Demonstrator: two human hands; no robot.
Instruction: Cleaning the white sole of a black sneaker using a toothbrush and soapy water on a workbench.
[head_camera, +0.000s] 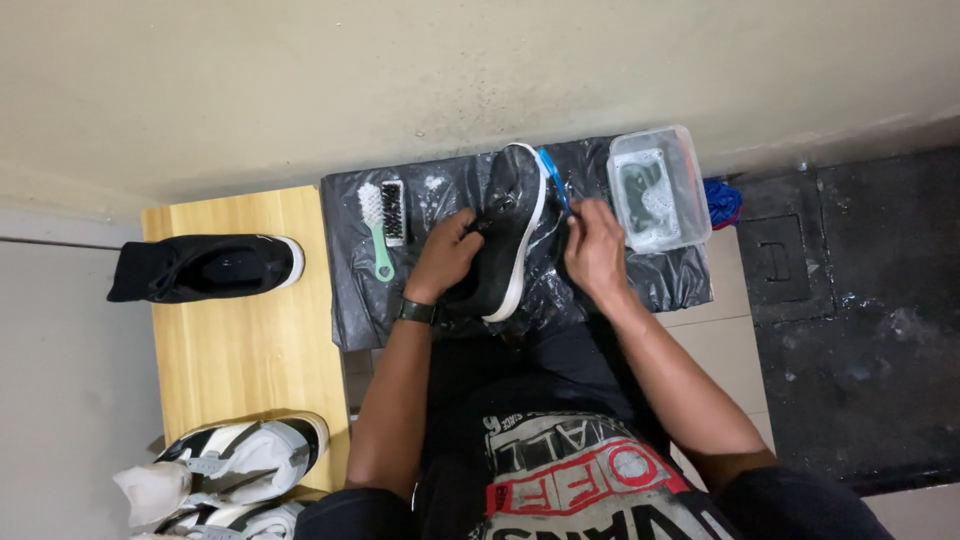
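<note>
A black shoe (505, 235) is held on its side on the wet black sheet (345, 300) by the left hand (447, 255), closed round its upper; the right hand (595, 245) is pinched shut on a blue brush (553, 178) laid at the white sole edge. Suds on the sheet suggest scrubbing is under way, while the green brush (379, 228) and the second black shoe (205, 268) lie untouched. The tub (660, 187) contents and the brush bristles cannot be made out.

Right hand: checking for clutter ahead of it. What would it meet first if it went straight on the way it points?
Probably the blue toothbrush it holds against the black shoe, then the wall; depth unclear.
</note>
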